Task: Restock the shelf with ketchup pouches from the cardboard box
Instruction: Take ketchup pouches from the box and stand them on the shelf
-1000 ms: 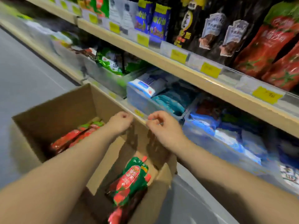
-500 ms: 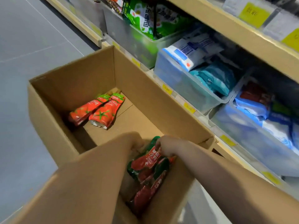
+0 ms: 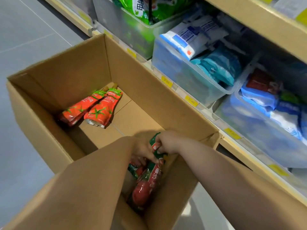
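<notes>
An open cardboard box (image 3: 69,72) stands on the floor beside the shelf (image 3: 259,19). Two red ketchup pouches (image 3: 93,108) with green tops lie flat at its far end. At the near end sits a pile of ketchup pouches (image 3: 147,181). Both my hands are down in the box over that pile. My right hand (image 3: 167,143) pinches the green top of the uppermost pouch. My left hand (image 3: 142,153) reaches into the pile, its fingers curled round a pouch; my forearm hides most of the hand.
Clear plastic bins (image 3: 187,72) of blue, white and green packets line the bottom shelf just right of the box. Yellow price tags (image 3: 166,81) run along the shelf edge. Grey floor (image 3: 25,39) lies to the left.
Both hands have dropped from the box's right wall down onto the near pile of pouches and taken hold. The view has tilted down toward the box.
</notes>
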